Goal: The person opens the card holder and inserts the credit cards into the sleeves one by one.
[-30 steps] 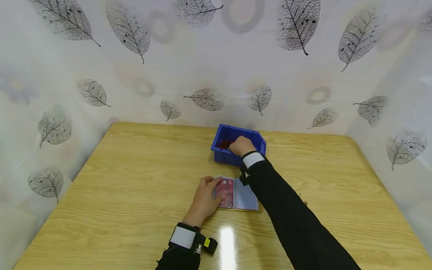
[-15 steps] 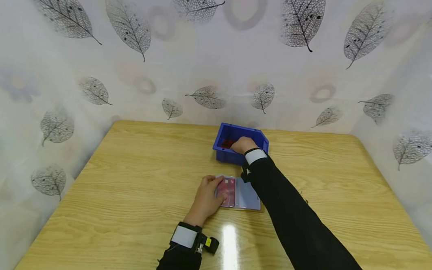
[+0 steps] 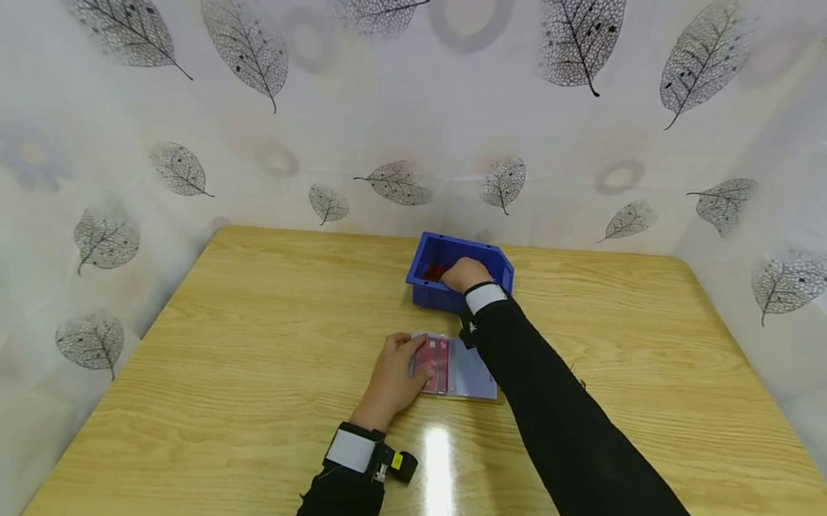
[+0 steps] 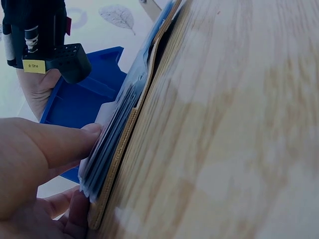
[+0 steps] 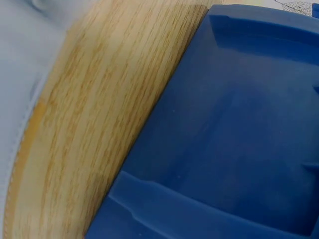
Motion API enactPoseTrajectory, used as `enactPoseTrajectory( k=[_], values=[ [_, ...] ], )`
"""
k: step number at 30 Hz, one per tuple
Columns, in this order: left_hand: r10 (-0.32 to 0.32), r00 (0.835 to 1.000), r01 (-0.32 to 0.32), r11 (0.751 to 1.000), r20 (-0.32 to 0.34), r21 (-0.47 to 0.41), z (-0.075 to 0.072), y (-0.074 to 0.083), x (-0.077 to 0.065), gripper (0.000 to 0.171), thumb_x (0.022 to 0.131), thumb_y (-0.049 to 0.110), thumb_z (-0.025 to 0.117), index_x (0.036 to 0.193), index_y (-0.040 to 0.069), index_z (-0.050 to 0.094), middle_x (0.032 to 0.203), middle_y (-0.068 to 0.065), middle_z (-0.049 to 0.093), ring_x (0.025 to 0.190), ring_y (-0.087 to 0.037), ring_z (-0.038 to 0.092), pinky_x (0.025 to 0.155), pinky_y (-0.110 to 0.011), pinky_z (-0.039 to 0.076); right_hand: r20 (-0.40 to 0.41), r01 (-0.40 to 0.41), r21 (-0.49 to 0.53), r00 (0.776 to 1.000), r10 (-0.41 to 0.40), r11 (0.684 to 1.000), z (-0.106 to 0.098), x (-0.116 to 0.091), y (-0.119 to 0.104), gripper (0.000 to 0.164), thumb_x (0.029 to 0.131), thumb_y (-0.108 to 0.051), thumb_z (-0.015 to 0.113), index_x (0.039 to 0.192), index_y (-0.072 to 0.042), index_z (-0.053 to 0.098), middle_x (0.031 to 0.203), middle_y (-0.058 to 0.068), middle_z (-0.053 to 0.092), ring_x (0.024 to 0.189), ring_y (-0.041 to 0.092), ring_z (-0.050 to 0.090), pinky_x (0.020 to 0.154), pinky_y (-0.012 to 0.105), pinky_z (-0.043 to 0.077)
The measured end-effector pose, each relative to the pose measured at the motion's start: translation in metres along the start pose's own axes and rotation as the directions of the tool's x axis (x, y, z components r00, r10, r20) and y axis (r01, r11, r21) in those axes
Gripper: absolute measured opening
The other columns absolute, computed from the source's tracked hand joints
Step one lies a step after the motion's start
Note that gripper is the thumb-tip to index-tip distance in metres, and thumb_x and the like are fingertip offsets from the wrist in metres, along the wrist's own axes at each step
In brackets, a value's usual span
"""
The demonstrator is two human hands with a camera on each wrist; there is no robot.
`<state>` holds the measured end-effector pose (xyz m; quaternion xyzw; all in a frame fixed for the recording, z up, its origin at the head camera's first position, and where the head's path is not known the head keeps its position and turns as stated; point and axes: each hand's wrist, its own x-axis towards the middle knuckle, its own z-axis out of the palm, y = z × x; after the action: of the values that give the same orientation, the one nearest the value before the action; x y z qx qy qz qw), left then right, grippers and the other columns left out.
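Observation:
An open card holder (image 3: 474, 373) lies on the table, a red card (image 3: 437, 359) showing through its left clear sleeve. My left hand (image 3: 389, 380) holds it by its left side. In the left wrist view, the thumb (image 4: 75, 142) presses on the stack of clear sleeves (image 4: 115, 134), above a tan stitched cover (image 4: 117, 159). Beyond the holder, my right hand (image 3: 466, 274) reaches down into a blue bin (image 3: 434, 296). Something dark red (image 3: 432, 272) lies in the bin beside its fingers. The bin's wall hides the right fingertips, so I cannot tell what they hold.
The wooden table (image 3: 277, 321) runs back to a leaf-patterned curtain (image 3: 265, 141). A small thin dark object (image 3: 581, 382) shows just past the right sleeve (image 3: 560, 406). The right forearm crosses over the table near the holder's right edge.
The view has shifted slightly. The right hand stays in the bin with only small movement, and more of the red shows beside it. The left hand keeps its place on the card holder.

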<state>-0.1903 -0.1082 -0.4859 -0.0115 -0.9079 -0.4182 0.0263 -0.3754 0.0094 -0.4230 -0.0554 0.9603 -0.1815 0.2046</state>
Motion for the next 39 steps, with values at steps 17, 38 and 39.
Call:
enactPoseTrajectory(
  k=[17, 38, 39],
  values=[
    [0.005, 1.0, -0.005, 1.0, -0.004, 0.011, -0.001, 0.002, -0.001, 0.052, 0.085, 0.011, 0.073, 0.133, 0.001, 0.056, 0.133, -0.027, 0.045, 0.121, -0.043, 0.048, 0.102, -0.053, 0.04, -0.027, -0.051, 0.046, 0.998, 0.052, 0.998, 0.003, -0.006, -0.001, 0.047, 0.092, -0.03, 0.05, 0.125, 0.002, 0.06, 0.135, 0.023, 0.051, 0.117, 0.036, 0.051, 0.1, 0.05, 0.041],
    [0.026, 1.0, -0.026, 0.999, -0.01, 0.024, -0.001, 0.003, -0.002, 0.052, 0.086, 0.012, 0.073, 0.133, -0.001, 0.056, 0.132, -0.028, 0.044, 0.121, -0.044, 0.047, 0.102, -0.052, 0.04, -0.221, 0.179, 0.126, 0.964, -0.149, 0.976, 0.003, -0.007, 0.009, 0.021, 0.09, -0.015, 0.064, 0.071, -0.006, 0.066, 0.077, 0.008, 0.066, 0.068, 0.022, 0.057, 0.065, 0.034, 0.047],
    [0.024, 1.0, -0.024, 0.999, -0.008, 0.024, -0.001, 0.003, -0.002, 0.052, 0.086, 0.012, 0.073, 0.133, -0.001, 0.056, 0.133, -0.028, 0.044, 0.121, -0.043, 0.047, 0.103, -0.052, 0.04, -0.258, 0.206, 0.132, 0.952, -0.167, 0.97, 0.002, -0.01, 0.01, 0.019, 0.091, -0.017, 0.065, 0.076, -0.006, 0.069, 0.082, 0.008, 0.068, 0.07, 0.022, 0.06, 0.067, 0.035, 0.048]
  ],
)
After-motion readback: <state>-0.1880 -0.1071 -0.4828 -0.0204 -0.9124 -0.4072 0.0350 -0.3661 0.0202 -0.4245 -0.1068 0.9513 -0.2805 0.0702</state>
